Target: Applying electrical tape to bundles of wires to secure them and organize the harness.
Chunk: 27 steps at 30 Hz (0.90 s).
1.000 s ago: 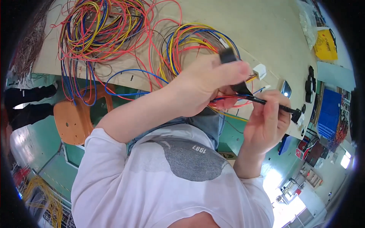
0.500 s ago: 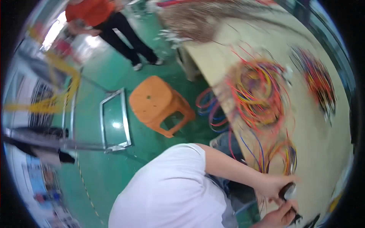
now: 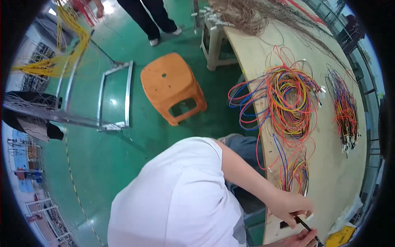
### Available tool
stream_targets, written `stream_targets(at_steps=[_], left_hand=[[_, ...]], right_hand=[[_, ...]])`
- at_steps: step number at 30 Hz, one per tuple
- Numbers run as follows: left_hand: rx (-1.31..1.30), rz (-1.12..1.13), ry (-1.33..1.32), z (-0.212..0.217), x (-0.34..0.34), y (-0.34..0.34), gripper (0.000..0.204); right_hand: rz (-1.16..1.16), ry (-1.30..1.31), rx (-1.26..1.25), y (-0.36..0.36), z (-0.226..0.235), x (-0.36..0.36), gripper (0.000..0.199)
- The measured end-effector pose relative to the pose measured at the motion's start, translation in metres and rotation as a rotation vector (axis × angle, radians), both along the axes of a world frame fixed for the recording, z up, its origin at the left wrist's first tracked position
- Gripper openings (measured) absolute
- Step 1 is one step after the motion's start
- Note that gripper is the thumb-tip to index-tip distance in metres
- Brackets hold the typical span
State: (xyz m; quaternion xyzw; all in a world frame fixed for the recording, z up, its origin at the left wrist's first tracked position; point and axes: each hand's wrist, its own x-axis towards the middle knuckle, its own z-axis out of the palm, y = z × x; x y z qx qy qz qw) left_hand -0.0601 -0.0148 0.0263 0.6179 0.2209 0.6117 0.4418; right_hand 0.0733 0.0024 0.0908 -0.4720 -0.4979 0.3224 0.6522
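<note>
At the lower right, my left hand point(image 3: 290, 208) reaches over the table edge, its fingers closed on one end of a thin black strand point(image 3: 303, 224), which looks like a wrapped cable. Just below it, my right hand point(image 3: 303, 238) pinches the same strand farther along, partly cut off by the lower rim. A dark flat piece point(image 3: 284, 224) lies under my left hand; its kind cannot be made out. Close above my left hand is a small bunch of coloured wires point(image 3: 299, 175), joined by loose strands to a large coil of red, yellow and blue wires point(image 3: 290, 103).
The wooden table point(image 3: 329, 173) also bears a tied wire bundle point(image 3: 345, 111) at right and brown wires point(image 3: 247, 18) at the far end. An orange stool point(image 3: 166, 80) stands on the green floor left of the table, near a metal frame point(image 3: 101, 99). A person's legs point(image 3: 150, 20) show beyond.
The whole view has shifted and sharpened. My hands are lower and farther apart, with the black strand stretched between them. The dark round piece earlier at my left hand no longer shows there.
</note>
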Motion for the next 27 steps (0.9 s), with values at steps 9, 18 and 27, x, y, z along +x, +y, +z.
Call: stream_targets(at_steps=[9,18,27], left_hand=[[-0.485,-0.136,-0.168,0.008,-0.003,0.006,0.063],[-0.569,-0.558,-0.520,0.003,0.003,0.005,0.059],[0.454,0.138,-0.354,0.017,0.004,-0.020,0.046]], right_hand=[[0.030,-0.112,0.115,-0.017,0.006,-0.025,0.020],[0.274,0.114,-0.074,-0.017,0.020,-0.024,0.021],[0.049,0.178,-0.272,-0.021,0.038,0.014,0.015]])
